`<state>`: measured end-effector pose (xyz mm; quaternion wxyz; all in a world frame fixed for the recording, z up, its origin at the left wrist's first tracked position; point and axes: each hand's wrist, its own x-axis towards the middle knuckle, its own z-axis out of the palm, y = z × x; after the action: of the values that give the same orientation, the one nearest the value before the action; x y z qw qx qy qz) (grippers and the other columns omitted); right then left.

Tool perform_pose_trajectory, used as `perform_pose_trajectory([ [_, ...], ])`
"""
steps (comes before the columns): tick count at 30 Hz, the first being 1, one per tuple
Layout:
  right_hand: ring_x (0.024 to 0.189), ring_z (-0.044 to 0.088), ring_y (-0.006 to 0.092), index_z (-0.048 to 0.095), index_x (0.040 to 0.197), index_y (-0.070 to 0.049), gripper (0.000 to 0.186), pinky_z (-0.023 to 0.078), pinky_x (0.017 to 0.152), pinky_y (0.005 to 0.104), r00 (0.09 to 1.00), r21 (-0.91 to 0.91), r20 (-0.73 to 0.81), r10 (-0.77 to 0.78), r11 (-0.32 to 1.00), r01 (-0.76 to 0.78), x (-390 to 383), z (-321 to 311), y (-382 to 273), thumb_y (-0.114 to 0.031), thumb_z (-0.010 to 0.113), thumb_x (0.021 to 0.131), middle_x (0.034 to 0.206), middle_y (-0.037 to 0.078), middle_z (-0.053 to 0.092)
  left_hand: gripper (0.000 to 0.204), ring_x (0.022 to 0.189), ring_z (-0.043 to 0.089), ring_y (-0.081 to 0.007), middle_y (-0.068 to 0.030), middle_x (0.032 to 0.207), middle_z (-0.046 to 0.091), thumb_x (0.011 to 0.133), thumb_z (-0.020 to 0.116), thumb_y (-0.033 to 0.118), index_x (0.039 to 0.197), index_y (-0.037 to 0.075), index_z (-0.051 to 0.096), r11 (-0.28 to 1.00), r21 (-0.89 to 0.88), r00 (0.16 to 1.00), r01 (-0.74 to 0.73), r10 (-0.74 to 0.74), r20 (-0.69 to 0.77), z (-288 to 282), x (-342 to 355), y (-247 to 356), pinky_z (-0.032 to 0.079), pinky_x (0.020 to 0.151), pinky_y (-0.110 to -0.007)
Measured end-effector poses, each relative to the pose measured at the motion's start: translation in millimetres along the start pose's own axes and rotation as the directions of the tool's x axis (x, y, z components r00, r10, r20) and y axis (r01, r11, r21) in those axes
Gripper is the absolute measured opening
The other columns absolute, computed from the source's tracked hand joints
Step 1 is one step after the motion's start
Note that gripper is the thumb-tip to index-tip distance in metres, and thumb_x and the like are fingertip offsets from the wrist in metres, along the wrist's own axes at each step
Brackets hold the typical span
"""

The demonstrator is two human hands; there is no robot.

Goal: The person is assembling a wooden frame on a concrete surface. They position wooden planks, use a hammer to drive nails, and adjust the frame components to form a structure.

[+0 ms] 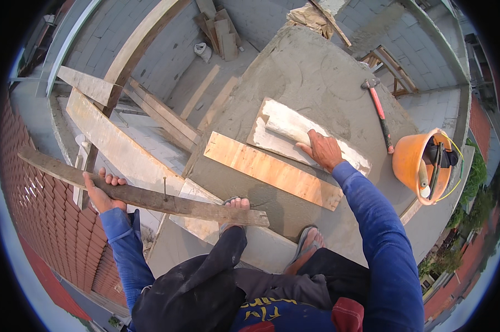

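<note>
Left hand grip holds weathered plank partway along, presumably for balance; right hand grip holds pale board, concrete slab apparently bearing its weight

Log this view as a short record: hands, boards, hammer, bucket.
Left hand: gripping dark plank, nail sticking up from it
Right hand: on white board; grip unclear
Plywood strip: on slab, beside white board
Hammer: on slab, red handle, left of bucket
Bucket: orange, holding tools
</note>
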<state>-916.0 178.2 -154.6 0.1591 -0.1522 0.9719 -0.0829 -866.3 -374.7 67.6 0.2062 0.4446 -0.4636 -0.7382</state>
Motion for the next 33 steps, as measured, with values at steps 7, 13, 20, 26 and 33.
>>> perform_pose_trajectory([
  [7, 0.062, 0.071, 0.0349, 0.053, 0.093, -0.003, 0.061, 0.056, 0.056, 0.0448, 0.946, 0.018, -0.236, 0.22, 0.975, -0.222, 80, -18, 25, -0.063, 0.055, 0.099, 0.071, 0.019, 0.069, 0.055, 0.063, 0.047, -0.0145, 0.0004, 0.071, 0.043, 0.096, 0.064, 0.059, 0.111, 0.007, 0.058, 1.0, 0.016, 0.999, 0.007, -0.006, -0.039, -12, 5, 12, 0.047, 0.061, -0.033],
  [13, 0.076, 0.073, 0.0441, 0.057, 0.098, 0.001, 0.061, 0.057, 0.065, 0.0528, 0.84, 0.135, -0.365, 0.401, 0.916, -0.379, 139, -38, 57, -0.059, 0.053, 0.102, 0.08, 0.026, 0.072, 0.054, 0.062, 0.046, -0.0142, -0.0004, 0.071, 0.043, 0.097, 0.063, 0.061, 0.105, 0.007, 0.058, 1.0, -0.011, 0.999, 0.015, -0.015, 0.03, -23, 4, 20, 0.048, 0.059, -0.033],
  [20, 0.078, 0.073, 0.0488, 0.063, 0.108, 0.012, 0.07, 0.057, 0.069, 0.0551, 0.902, 0.358, -0.166, 0.398, 0.877, -0.32, 123, -38, 66, -0.057, 0.055, 0.102, 0.08, 0.034, 0.069, 0.054, 0.063, 0.046, -0.0134, -0.0004, 0.07, 0.044, 0.098, 0.061, 0.06, 0.108, 0.007, 0.06, 1.0, 0.006, 1.0, -0.028, 0.028, 0.008, -30, 10, 29, 0.047, 0.062, -0.033],
  [26, 0.066, 0.07, 0.0454, 0.06, 0.102, 0.003, 0.061, 0.057, 0.064, 0.0529, 0.992, 0.23, -0.042, 0.118, 0.967, -0.105, 47, -17, 26, -0.059, 0.057, 0.1, 0.067, 0.028, 0.066, 0.053, 0.062, 0.047, -0.0136, -0.0002, 0.07, 0.044, 0.099, 0.059, 0.06, 0.108, 0.007, 0.059, 0.999, -0.018, 0.998, -0.038, 0.039, 0.044, -2, 12, 9, 0.048, 0.062, -0.033],
  [33, 0.065, 0.068, 0.0431, 0.054, 0.105, 0.0, 0.059, 0.054, 0.06, 0.0519, 0.99, 0.067, 0.044, 0.137, 0.988, -0.139, -45, -32, 69, -0.059, 0.055, 0.101, 0.068, 0.023, 0.066, 0.051, 0.063, 0.048, -0.0141, -0.0011, 0.073, 0.045, 0.1, 0.059, 0.057, 0.107, 0.007, 0.059, 0.999, -0.044, 0.992, 0.025, -0.019, 0.123, 26, 12, -8, 0.049, 0.062, -0.032],
])
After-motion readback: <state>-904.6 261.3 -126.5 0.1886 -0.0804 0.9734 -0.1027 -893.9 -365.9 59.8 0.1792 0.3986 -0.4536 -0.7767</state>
